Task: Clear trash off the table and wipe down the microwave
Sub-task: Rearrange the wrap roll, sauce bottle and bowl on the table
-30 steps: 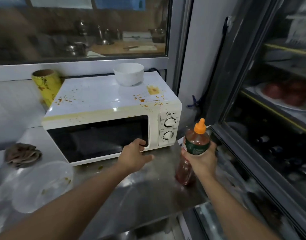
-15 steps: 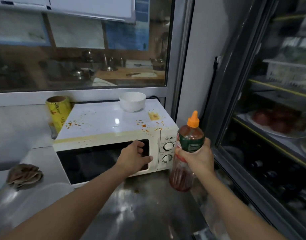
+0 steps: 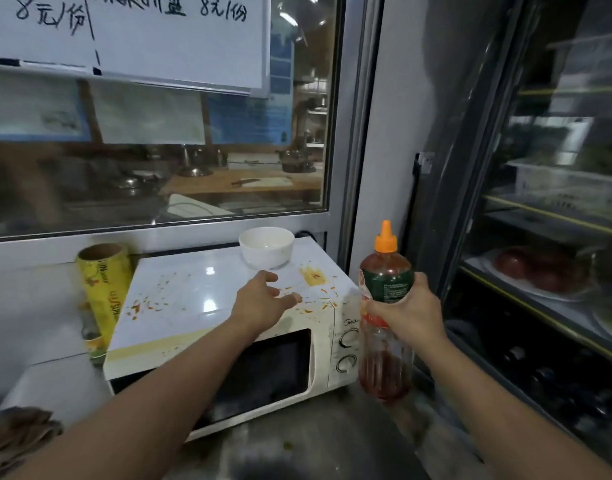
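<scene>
Gripping a sauce bottle round its middle, right hand holds it upright just right of the microwave, its base above the steel table. Bottle: clear plastic, orange nozzle cap, dark green label, red sauce low in the bottom and smeared near the neck. Left hand is over the microwave top, fingers loosely spread and relaxed, holding nothing; contact with the top cannot be told.

Microwave is white, sits at the far side of the table against the wall under a window. Top is glossy, spattered with orange-red specks, thickest at the near right corner and the near left part. Yellow sticky patch at the far right of the top, yellowish streak along the near top edge. Dark glass door, two round knobs on the right panel, partly hidden by the bottle.

White bowl stands on the far part of the top, just beyond the left hand's fingers. Yellow wrap roll leans upright just left of the microwave. Brown rag lies crumpled at the near left. Glass-door fridge stands on the right. Whiteboard with handwriting hangs above the window.
</scene>
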Available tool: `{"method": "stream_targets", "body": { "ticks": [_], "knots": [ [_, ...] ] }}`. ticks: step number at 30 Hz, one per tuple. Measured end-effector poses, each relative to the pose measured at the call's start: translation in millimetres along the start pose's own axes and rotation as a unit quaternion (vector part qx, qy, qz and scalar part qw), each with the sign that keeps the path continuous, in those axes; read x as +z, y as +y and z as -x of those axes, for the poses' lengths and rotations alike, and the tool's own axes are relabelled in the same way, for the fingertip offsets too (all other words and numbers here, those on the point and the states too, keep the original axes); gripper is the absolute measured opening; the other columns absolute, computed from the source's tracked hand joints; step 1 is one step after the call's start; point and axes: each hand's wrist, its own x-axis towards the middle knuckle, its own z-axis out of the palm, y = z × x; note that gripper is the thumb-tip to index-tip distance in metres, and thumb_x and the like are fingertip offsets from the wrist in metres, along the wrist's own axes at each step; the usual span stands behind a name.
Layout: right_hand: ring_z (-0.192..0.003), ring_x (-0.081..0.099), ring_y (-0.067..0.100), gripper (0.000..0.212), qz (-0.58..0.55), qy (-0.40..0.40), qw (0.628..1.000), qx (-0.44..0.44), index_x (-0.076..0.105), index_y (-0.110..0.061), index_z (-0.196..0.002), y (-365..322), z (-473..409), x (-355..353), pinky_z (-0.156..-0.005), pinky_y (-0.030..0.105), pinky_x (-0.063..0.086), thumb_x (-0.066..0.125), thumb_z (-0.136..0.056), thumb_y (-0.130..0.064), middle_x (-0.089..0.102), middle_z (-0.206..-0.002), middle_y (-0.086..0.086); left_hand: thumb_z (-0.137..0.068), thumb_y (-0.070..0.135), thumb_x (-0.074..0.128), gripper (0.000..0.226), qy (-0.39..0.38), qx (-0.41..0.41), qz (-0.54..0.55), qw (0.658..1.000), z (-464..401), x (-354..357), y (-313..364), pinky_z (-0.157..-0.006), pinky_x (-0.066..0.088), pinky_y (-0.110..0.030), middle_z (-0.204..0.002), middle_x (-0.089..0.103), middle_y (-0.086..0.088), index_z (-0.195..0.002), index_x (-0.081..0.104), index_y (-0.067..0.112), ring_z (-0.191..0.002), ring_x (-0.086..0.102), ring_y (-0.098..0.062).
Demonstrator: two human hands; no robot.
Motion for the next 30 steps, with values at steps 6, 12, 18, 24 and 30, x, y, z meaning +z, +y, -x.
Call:
{"method": "stream_targets", "body": {
  "ticks": [6, 12, 18, 24, 30],
  "knots": [
    [-0.083, 0.054, 0.017, 0.07, 0.024, 0.026, 0.999, 0.017, 0.041, -0.022, -0.103, -10.6, -6.8, 5.4, -0.069, 0.028, 0.045, 0.086, -0.052, -0.038, 0.055, -0.092, -0.004, -0.078, 0.038, 0.073, 0.066, -0.007, -0.006, -0.01, 1.0, -40.3, -9.3, -4.1, -0.089, 0.047, -0.035, -0.122, 0.06, -0.007, -0.131, 0.042, 0.016, -0.106, 0.058, -0.026],
    [-0.088, 0.057, 0.019, 0.072, 0.041, 0.043, 0.998, 0.029, 0.043, -0.02, -0.107, -23.8, -10.6, 10.0, -0.077, 0.037, 0.052, 0.086, -0.053, -0.038, 0.057, -0.096, -0.001, -0.079, 0.035, 0.071, 0.076, 0.06, -0.007, -0.025, 0.998, -82.2, -21.1, -12.7, -0.092, 0.043, -0.039, -0.132, 0.052, -0.015, -0.139, 0.031, 0.009, -0.118, 0.05, -0.033],
    [-0.088, 0.058, 0.021, 0.074, 0.054, 0.057, 0.996, 0.05, 0.044, -0.017, -0.11, -25.4, -11.9, 15.6, -0.078, 0.04, 0.053, 0.086, -0.053, -0.039, 0.058, -0.098, 0.0, -0.081, 0.039, 0.068, 0.076, 0.099, -0.046, 0.003, 0.994, -125.7, -22.6, -20.2, -0.094, 0.042, -0.044, -0.136, 0.044, -0.02, -0.135, 0.029, 0.003, -0.12, 0.047, -0.037],
    [-0.092, 0.059, 0.023, 0.077, 0.071, 0.061, 0.994, 0.053, 0.043, -0.016, -0.114, -22.8, -15.3, 18.8, -0.079, 0.043, 0.053, 0.087, -0.054, -0.037, 0.056, -0.098, -0.001, -0.086, 0.045, 0.059, 0.074, 0.099, -0.1, 0.039, 0.989, -161.7, -12.7, -20.7, -0.096, 0.042, -0.044, -0.133, 0.048, -0.022, -0.136, 0.027, 0.0, -0.118, 0.049, -0.041],
    [-0.09, 0.06, 0.022, 0.075, 0.067, 0.064, 0.994, 0.05, 0.044, -0.018, -0.112, -19.2, -16.2, 24.6, -0.076, 0.041, 0.053, 0.086, -0.054, -0.039, 0.059, -0.098, -0.001, -0.088, 0.032, 0.056, 0.065, 0.08, -0.183, 0.159, 0.967, -175.3, -3.5, -19.3, -0.051, 0.051, -0.032, -0.122, 0.055, -0.02, -0.139, 0.022, 0.01, -0.06, 0.063, -0.026]
  ]
}}
